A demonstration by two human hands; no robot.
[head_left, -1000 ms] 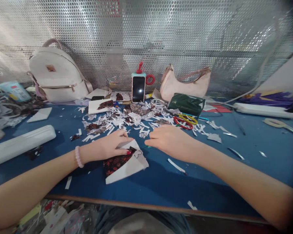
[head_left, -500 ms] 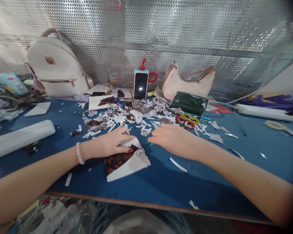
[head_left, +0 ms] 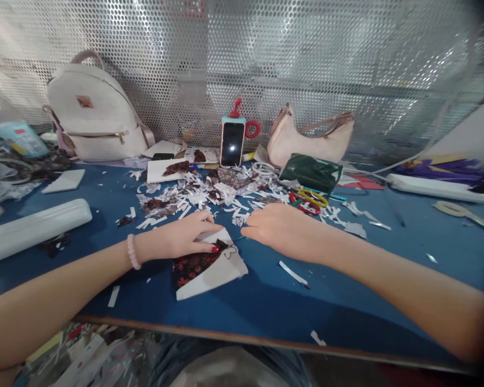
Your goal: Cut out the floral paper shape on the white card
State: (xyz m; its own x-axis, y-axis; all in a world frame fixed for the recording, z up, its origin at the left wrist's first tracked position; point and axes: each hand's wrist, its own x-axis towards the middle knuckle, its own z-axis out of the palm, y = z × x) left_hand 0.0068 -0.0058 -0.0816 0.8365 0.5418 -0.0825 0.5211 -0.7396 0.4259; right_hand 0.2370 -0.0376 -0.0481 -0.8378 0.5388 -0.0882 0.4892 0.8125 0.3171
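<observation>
My left hand [head_left: 184, 239] lies on a folded paper [head_left: 210, 267], white outside with a dark red flower print inside. The fingers and thumb pinch its top corner against the blue table [head_left: 266, 301]. A pink bead bracelet [head_left: 133, 252] is on that wrist. My right hand [head_left: 280, 229] rests palm down just right of the paper, fingers curled together. A thin green tip [head_left: 242, 237] pokes out beneath the fingertips; whether the hand grips it is hidden.
Paper scraps [head_left: 210, 196] litter the table behind my hands. Red and yellow scissors [head_left: 308, 201], a dark green pouch [head_left: 310, 172], a phone on a stand [head_left: 231, 144], a pink handbag [head_left: 310, 138], a white backpack [head_left: 91, 110] and a white tube [head_left: 32, 228] stand around.
Both hands stay almost where they were; my right hand has edged slightly towards the paper. The view has shifted a little.
</observation>
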